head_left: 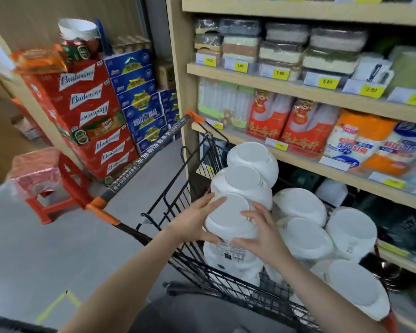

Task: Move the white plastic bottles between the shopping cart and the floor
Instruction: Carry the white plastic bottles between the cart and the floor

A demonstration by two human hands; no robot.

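Observation:
A black wire shopping cart (pixel 178 183) with an orange-tipped handle holds several white plastic bottles, their flat bottoms facing me. Both hands are on one white bottle (pixel 228 217) at the near left of the cart. My left hand (pixel 197 219) wraps its left side with fingers reaching over the bottom edge. My right hand (pixel 262 234) cups its right side, fingers curled round it. Two more bottles (pixel 250 162) lie stacked behind it. Others (pixel 305 234) fill the right of the cart. A labelled bottle (pixel 231 260) lies below the held one.
Wooden shelves (pixel 298 92) with packaged goods stand right behind the cart. Red beer cases (pixel 87 111) and blue cartons (pixel 139 97) are stacked at the left. A red plastic stool (pixel 51 183) stands on the grey floor (pixel 46 260), which has yellow tape marks.

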